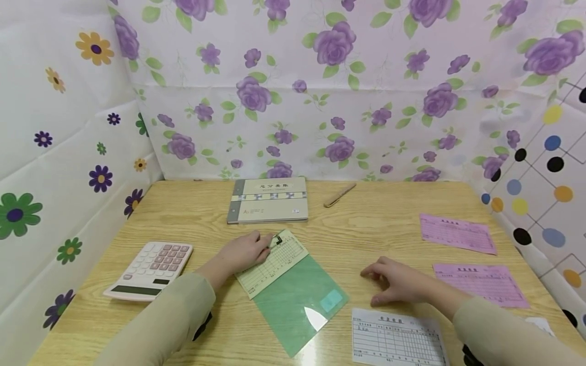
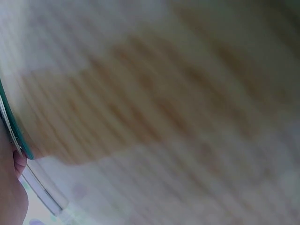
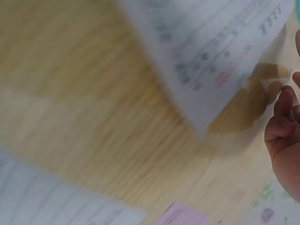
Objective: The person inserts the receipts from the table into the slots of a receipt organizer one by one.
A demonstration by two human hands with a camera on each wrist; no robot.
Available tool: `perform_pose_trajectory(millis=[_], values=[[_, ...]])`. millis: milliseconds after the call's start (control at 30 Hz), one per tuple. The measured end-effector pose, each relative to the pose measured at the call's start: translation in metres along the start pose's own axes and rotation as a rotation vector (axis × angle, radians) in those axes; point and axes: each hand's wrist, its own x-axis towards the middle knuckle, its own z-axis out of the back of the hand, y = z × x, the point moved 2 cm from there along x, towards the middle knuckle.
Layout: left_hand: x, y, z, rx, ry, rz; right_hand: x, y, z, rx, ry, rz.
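My left hand [image 1: 244, 251] grips the upper left edge of a green clipboard [image 1: 299, 300], its fingers curled beside the small black clip [image 1: 278, 241]. Under that clip lies a pale yellow ruled form [image 1: 274, 264], partly covered by the hand. The left wrist view shows the clipboard's green edge [image 2: 14, 124] at the fingertips. My right hand [image 1: 396, 280] hovers over the table right of the clipboard, fingers loosely bent and holding nothing. Just below it lies a white printed receipt [image 1: 398, 338], also in the right wrist view, where this hand [image 3: 283, 136] appears at the right edge.
A white and pink calculator [image 1: 155, 269] lies at the left. Behind the clipboard are a grey-edged ledger book [image 1: 270, 201] and a pen [image 1: 340, 195]. Two pink slips, an upper one [image 1: 458, 234] and a lower one [image 1: 480, 284], lie at the right. Patterned cloth surrounds the wooden table.
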Motion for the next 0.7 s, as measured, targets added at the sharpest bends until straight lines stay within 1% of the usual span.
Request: perform_pose_trajectory(millis=[167, 300, 467, 700], values=[[0.0, 0.0, 0.0, 0.006, -0.03, -0.024, -0.02, -0.006, -0.002, -0.018, 0.031, 0.032], [0.0, -0.001, 0.001, 0.009, -0.043, -0.036, -0.029, -0.008, -0.003, -0.012, 0.04, 0.054], [-0.001, -0.001, 0.001, 0.009, -0.037, -0.033, -0.03, -0.011, -0.003, -0.019, 0.034, 0.074], [0.0, -0.002, 0.001, 0.0, -0.024, -0.022, -0.025, -0.021, 0.002, -0.116, -0.043, 0.052]])
